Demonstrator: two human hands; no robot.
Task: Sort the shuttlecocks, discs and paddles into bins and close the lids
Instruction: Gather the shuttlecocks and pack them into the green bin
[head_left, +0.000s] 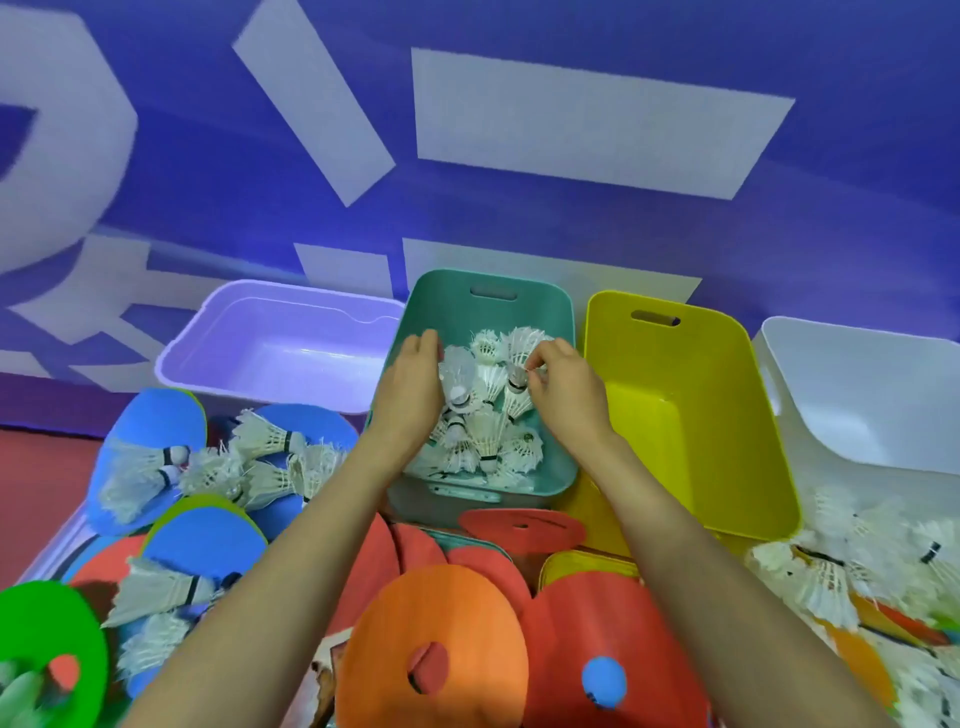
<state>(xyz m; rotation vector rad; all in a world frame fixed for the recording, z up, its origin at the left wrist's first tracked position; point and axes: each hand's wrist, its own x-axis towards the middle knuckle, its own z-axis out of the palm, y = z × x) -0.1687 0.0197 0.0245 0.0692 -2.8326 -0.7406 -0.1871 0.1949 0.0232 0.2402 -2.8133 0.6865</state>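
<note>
Shuttlecocks (485, 434) heaped in teal bin (447, 296), head view. Left hand (410, 387) at heap's left edge, fingers near straight, palm against the feathers, gripping nothing. Right hand (569, 387) at heap's right, fingertips curled, pinching top shuttlecock (514, 387). Yellow bin (691, 415) just right of teal bin, touching it

Left hand (410, 387): we hold it over the left side of the teal bin (447, 306), fingers straight and together, palm turned inward.
Right hand (566, 389): over the bin's right side, fingers curled, fingertips pinching a shuttlecock (515, 397).
Forearms: both bare, reaching in across the bin's near rim.
</note>
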